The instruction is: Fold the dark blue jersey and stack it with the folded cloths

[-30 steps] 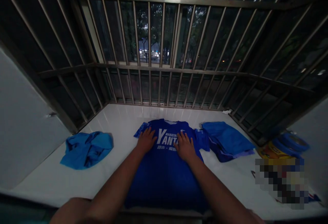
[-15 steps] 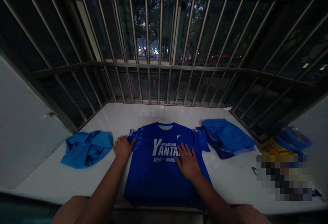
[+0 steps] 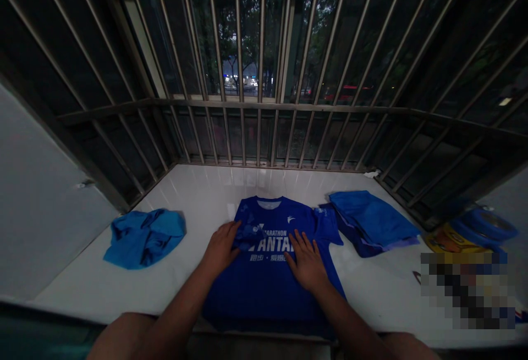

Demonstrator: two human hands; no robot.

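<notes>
Your blue marathon T-shirt [image 3: 268, 272] lies face up on the white tiled sill [image 3: 198, 195], its hem at the near edge. Your left hand [image 3: 220, 247] pinches the left sleeve [image 3: 247, 233], turned in over the white lettering; your right hand [image 3: 307, 261] lies flat with fingers spread on the chest. The fabric looks thin, light and limp, likely slick polyester, so hold it at seams and edges. A crumpled light-blue cloth [image 3: 144, 236] sits left, a folded blue garment [image 3: 371, 222] right.
</notes>
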